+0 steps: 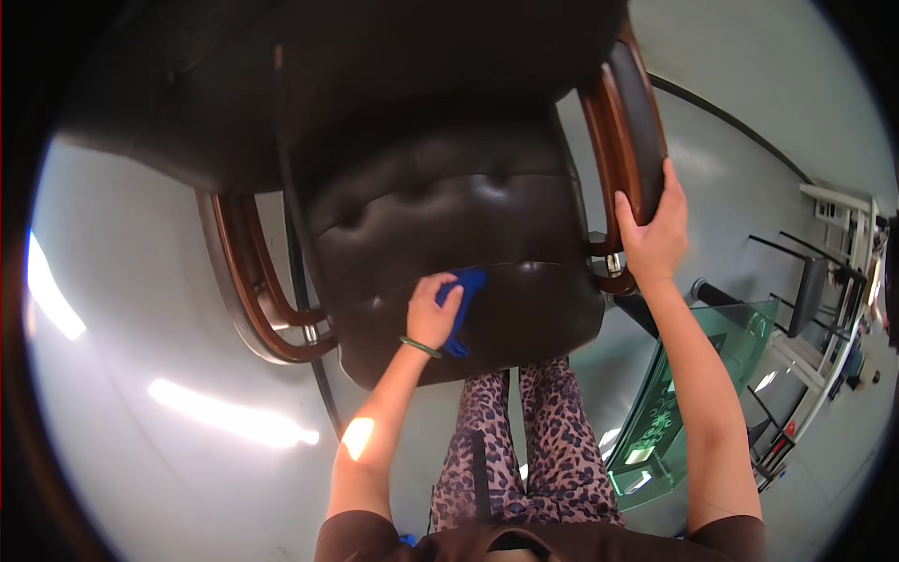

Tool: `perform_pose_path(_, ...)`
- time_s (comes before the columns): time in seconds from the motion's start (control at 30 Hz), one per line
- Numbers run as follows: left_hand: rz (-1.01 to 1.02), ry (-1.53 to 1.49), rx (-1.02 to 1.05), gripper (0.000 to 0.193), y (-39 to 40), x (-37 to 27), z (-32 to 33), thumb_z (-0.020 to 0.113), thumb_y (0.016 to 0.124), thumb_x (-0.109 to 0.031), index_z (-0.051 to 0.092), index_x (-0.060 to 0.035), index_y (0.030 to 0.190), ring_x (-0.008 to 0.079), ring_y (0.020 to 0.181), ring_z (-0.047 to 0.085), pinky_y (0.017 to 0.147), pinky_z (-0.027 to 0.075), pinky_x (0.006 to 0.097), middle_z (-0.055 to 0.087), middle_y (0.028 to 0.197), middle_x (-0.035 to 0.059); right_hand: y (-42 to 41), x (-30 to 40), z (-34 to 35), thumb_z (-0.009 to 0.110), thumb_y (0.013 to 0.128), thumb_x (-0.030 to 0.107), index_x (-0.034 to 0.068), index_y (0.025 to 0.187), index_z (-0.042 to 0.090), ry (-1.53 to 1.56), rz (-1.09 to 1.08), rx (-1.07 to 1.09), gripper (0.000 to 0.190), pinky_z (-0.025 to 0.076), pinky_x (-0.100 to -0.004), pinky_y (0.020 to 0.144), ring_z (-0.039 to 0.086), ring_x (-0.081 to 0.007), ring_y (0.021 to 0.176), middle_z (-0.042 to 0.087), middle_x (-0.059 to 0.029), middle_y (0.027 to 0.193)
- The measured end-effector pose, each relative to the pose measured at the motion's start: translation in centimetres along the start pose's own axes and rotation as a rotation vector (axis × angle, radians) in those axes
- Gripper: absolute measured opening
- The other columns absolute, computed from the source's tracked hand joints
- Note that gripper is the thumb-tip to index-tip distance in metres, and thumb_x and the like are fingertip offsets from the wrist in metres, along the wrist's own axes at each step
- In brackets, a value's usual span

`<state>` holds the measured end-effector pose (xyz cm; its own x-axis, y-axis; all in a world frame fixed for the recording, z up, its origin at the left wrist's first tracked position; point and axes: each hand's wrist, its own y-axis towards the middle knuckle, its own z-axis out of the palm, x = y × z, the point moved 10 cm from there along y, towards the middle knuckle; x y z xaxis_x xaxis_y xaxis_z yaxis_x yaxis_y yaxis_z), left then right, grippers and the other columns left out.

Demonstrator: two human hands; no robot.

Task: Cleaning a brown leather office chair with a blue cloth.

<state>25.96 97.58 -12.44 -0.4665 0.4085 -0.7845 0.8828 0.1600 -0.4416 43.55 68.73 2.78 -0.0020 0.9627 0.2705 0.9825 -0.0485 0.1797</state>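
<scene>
Before me stands an armchair with a dark brown, tufted leather-like seat (449, 225). My left hand (432, 312), with a green bangle at the wrist, grips a blue cloth (469, 295) against the front part of the seat. The cloth's lower end trails toward the seat's front edge. My right hand (657, 232) is wrapped around the front of the chair's right armrest (635, 126), which has a padded dark top and a reddish-brown wooden frame. On the other side, the matching left armrest (246, 281) is untouched. The chair's dark backrest (421, 56) rises at the top of the view.
A glass-topped table (702, 400) with a patterned lower panel stands close by my right arm. Beyond it are a black chair (808, 295) and a white metal frame (818, 351). Light glares off the grey floor (140, 464) on the left. My legs touch or nearly touch the seat's front.
</scene>
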Motion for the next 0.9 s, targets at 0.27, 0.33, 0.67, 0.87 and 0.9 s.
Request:
perform_pose_path(0.27,0.257,0.397,-0.377,0.021,14.1,-6.3,-2.7,0.06,0.084,-0.023,0.062,-0.0108,0.101,0.0318,0.095,0.054,0.085,0.043,0.0399,0.06,0.103,0.0101,-0.1,0.5,0.0,0.064,0.081,0.035,0.008,0.133,0.043,0.038,0.022,-0.006,0.062,0.048,-0.041,0.083,0.054,-0.0336,0.104,0.053,-0.0167,0.118)
perform_pose_path(0.33,0.199,0.543,-0.404,0.02,14.0,-6.2,0.2,0.06,0.084,-0.024,0.062,-0.0135,0.1,0.0308,0.094,0.055,0.082,0.045,0.0407,0.06,0.102,0.0085,0.0,1.1,-0.1,0.064,0.08,0.034,0.007,0.132,0.044,0.065,0.009,-0.006,0.062,0.048,-0.0408,0.082,0.055,-0.0338,0.102,0.053,-0.0176,0.117)
perform_pose_path(0.67,0.409,0.524,0.099,0.02,-4.3,-7.9,12.0,0.066,0.077,-0.018,0.06,-0.0106,0.094,0.028,0.083,0.055,0.071,0.047,0.0385,0.058,0.093,0.008,-0.8,2.8,0.7,0.065,0.078,0.037,0.008,0.133,0.041,0.053,0.001,0.02,0.067,0.047,-0.0399,0.076,0.054,-0.0324,0.094,0.049,-0.0162,0.117)
perform_pose_path(0.87,0.318,0.351,0.586,0.017,-14.8,-3.9,14.1,0.065,0.079,-0.019,0.062,-0.0104,0.094,0.0285,0.088,0.056,0.078,0.048,0.0376,0.06,0.094,0.0081,-0.9,4.5,1.6,0.067,0.078,0.038,0.008,0.133,0.041,0.119,0.042,0.078,0.068,0.047,-0.0402,0.077,0.054,-0.0328,0.095,0.049,-0.0168,0.118)
perform_pose_path(0.9,0.247,0.353,0.445,0.016,-13.3,-4.4,12.3,0.065,0.079,-0.017,0.062,-0.0093,0.093,0.0295,0.088,0.056,0.079,0.047,0.0385,0.06,0.093,0.009,-0.9,4.3,1.7,0.067,0.078,0.037,0.008,0.134,0.041,0.137,0.057,0.098,0.068,0.047,-0.0401,0.08,0.054,-0.0335,0.098,0.049,-0.0169,0.119)
